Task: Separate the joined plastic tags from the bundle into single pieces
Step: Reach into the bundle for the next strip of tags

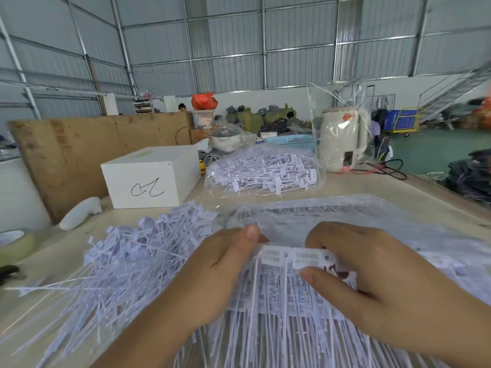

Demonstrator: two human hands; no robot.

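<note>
Two hands work over a table strewn with white plastic tags. The left hand and the right hand share a short strip of joined tags, held above the near middle of the table. The left hand's grip is closed: the thumb lies on top of the strip's left end, and the fingers beneath are hidden. The right hand's grip is also closed, pinching the strip's right end between thumb and curled fingers. The thin tails of the tags hang down toward the near edge.

Under the hands lies the bundle, flat sheets of joined tags reaching toward the right edge. A loose heap of single tags covers the near left part of the table.

Containers: a clear plastic bag at mid-table holds more tags. A closed white box with a handwritten mark stands toward the far left. A cream kettle at the far right sits inside a clear plastic wrap. A blue basket stands behind the bag; its contents cannot be seen.
</note>
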